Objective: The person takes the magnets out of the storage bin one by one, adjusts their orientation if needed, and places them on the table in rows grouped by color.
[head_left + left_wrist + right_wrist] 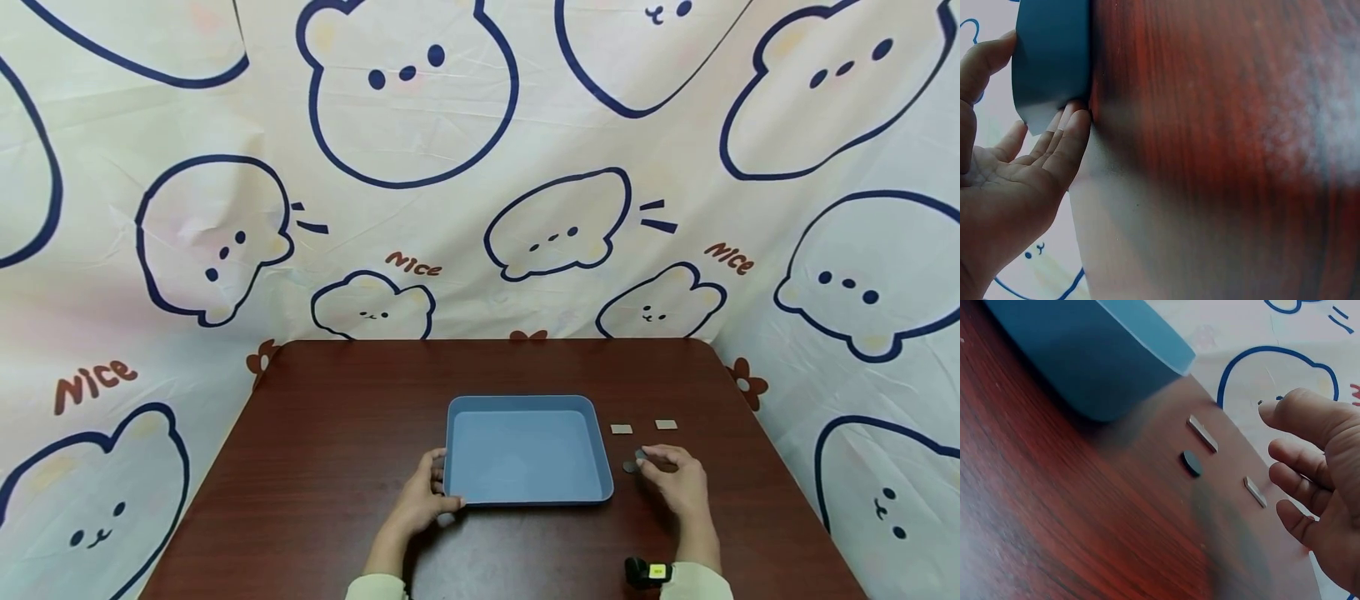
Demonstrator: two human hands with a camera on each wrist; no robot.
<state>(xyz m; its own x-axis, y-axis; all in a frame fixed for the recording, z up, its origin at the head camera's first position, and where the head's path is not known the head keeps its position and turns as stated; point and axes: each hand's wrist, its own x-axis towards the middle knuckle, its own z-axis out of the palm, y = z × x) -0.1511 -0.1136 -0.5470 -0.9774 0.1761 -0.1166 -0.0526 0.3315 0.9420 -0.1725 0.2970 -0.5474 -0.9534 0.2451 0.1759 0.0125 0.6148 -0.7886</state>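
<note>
A shallow blue-grey rectangular tray rests on the table. At its left front corner my left hand holds the tray side; in the left wrist view the thumb touches the wall and the fingertips reach its lower edge. Right of the tray, my right hand pinches a small dark disc between thumb and finger. In the right wrist view most of that disc is hidden at the thumb tip. Another dark disc lies on the table just below the pinching fingers.
Two small pale rectangular pieces lie on the dark brown wooden table, right of the tray. A black device is worn at the right wrist. A bear-print cloth hangs behind and beside the table.
</note>
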